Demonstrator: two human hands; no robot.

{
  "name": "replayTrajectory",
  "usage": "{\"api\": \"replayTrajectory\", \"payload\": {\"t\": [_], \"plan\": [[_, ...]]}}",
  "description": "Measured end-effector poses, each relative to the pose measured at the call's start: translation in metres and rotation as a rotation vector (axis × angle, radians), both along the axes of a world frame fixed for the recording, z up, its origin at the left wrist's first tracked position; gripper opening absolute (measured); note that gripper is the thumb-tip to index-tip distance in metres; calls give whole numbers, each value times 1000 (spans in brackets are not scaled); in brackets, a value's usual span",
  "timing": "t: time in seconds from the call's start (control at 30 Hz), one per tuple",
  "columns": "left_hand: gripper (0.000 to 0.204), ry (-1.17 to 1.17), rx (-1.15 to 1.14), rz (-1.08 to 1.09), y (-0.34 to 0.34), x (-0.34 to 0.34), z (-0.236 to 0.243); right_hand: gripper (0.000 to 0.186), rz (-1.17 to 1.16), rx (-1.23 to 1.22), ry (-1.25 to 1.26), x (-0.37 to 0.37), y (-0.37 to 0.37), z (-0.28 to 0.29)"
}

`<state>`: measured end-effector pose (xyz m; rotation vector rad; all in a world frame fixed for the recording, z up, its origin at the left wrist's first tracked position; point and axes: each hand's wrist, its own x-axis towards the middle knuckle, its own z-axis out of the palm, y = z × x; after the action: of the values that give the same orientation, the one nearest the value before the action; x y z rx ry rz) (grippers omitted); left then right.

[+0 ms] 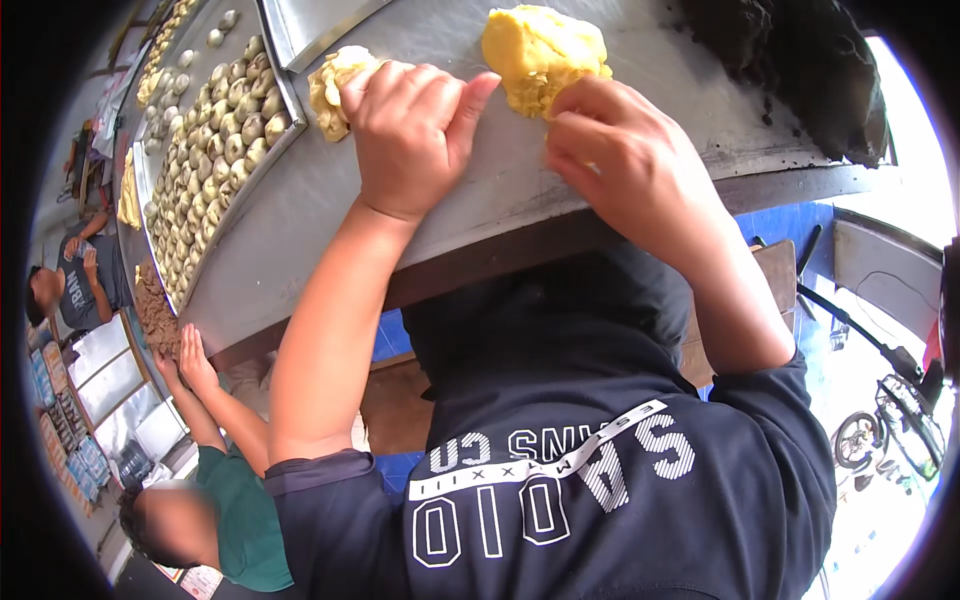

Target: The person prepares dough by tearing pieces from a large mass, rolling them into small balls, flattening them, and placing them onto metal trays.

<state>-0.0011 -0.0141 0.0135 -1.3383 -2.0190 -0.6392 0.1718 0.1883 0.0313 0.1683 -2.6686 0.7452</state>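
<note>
My left hand is closed, its fingers curled at the edge of a pale, creamy lump of dough on the metal table. Its thumb sticks out to the right. The curled fingers hide part of what they grip. To the right, my right hand pinches at the crumbly lower edge of a bright yellow, dough-like mass. A small yellowish bit shows by its fingers. The mass rests on the table, smooth on top and broken up at its near side.
A metal tray of several small pale dough balls lies left. A dark, crumbly mass sits at the table's right end. A co-worker in green has hands by a brown, crumbly mass. Another person is farther back.
</note>
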Motion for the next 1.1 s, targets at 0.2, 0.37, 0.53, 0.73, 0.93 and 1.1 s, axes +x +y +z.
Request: {"api": "replayTrajectory", "payload": {"t": [0.2,0.37,0.53,0.73,0.93,1.1], "plan": [[25,95,-102,-117,1,12,-17,20,-178,50,3,16,2,-5],[15,48,-122,-315,-12,20,-4,28,-25,164,12,4,4,-9],[16,-668,186,136,-41,9,4,27,-61,156,-45,-6,4,-1],[14,-308,-359,427,-104,79,10,28,-212,94,-37,24,4,9],[14,-682,43,249,-93,87,-3,35,-74,45,-21,22,-16,11],[38,-1290,476,115,-67,102,12,30,66,-293,-21,9,-48,11]]}}
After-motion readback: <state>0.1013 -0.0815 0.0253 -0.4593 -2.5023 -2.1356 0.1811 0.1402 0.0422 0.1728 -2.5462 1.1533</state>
